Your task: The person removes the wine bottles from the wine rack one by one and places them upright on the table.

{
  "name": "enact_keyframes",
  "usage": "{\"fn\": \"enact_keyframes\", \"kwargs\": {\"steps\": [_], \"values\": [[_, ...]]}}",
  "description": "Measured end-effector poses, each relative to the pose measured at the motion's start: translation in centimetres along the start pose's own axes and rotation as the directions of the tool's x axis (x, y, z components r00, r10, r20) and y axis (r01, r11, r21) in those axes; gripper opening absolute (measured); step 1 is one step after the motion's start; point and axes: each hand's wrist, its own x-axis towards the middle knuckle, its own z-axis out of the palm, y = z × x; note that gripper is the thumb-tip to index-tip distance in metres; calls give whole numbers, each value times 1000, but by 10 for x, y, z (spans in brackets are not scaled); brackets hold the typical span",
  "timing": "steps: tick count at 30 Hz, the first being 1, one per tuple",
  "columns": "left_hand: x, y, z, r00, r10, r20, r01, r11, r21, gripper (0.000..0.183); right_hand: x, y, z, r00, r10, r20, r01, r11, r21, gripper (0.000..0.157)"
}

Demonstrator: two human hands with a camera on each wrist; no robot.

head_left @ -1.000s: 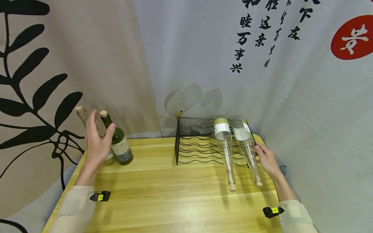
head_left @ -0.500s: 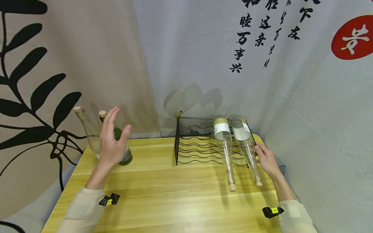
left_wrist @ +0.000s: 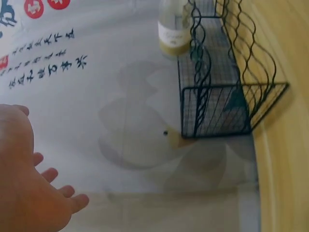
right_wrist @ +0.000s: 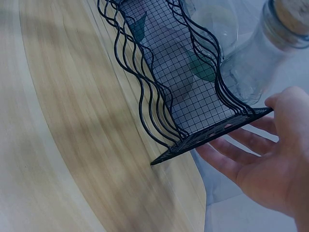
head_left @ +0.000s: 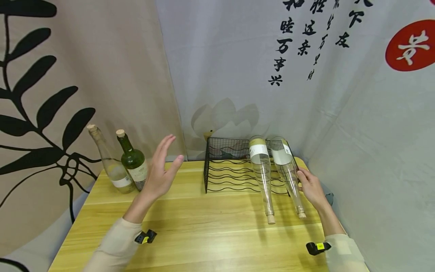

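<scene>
A black wire wine rack (head_left: 206, 168) with wavy bars stands at the table's back edge. Two clear corked bottles lie across its right half: the inner bottle (head_left: 261, 166) and the outer bottle (head_left: 286, 166), corks toward me. My right hand (head_left: 310, 189) grips the rack's right end; the right wrist view shows the thumb (right_wrist: 275, 100) at the top corner of the side panel and the fingers along its outer face. My left hand (head_left: 159, 175) is raised left of the rack, holding nothing, fingers extended and thumb apart. Just left of it stands a green bottle (head_left: 133, 158), its base partly hidden.
Beside the green bottle stands a clear corked bottle (head_left: 117, 173) with a white label, near the left edge of the wooden table (head_left: 204, 234). A printed curtain (head_left: 231, 75) hangs close behind the rack. The table's right edge passes by my right hand.
My left hand has moved right, away from the two standing bottles and toward the rack, uncovering most of both. My right hand, the rack and its bottles have stayed in place.
</scene>
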Motion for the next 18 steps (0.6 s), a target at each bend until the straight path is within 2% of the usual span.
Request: {"fn": "enact_keyframes", "kwargs": {"steps": [5,11,18], "values": [[-3,-4,20,994,-66,84,70,997,-38,65,0,1,1,1000,4,-2,-4,1000,3,70],[-13,-16,47,983,-117,142,129,989,-74,64,0,1,1,1000,1,1,-1,1000,-4,70],[-19,-31,70,957,-183,223,209,973,-97,65,0,1,1,1000,-1,-1,1,1000,0,70]]}}
